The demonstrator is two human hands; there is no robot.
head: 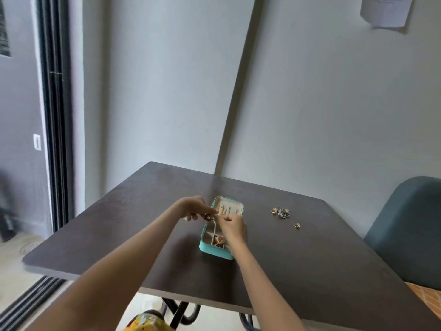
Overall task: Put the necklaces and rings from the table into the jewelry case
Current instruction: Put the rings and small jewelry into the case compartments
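A turquoise jewelry case (204,247) lies open in the middle of the dark table (119,235), its lid flat at the far end with chains laid across it. Gold pieces sit in a near compartment (219,240). My left hand (194,207) grips a small gold and dark piece of jewelry (209,217) at the case's left rim. My right hand (232,226) hovers over the case and pinches a thin part of the same piece. A cluster of rings and jewelry (281,212) lies to the right, with a single gold ring (296,225) nearer to me.
A blue-grey chair (410,225) stands at the table's right side. The wall runs close behind the table's far edge. A dark sliding door frame (56,115) is at the left. A paper (385,10) hangs on the wall.
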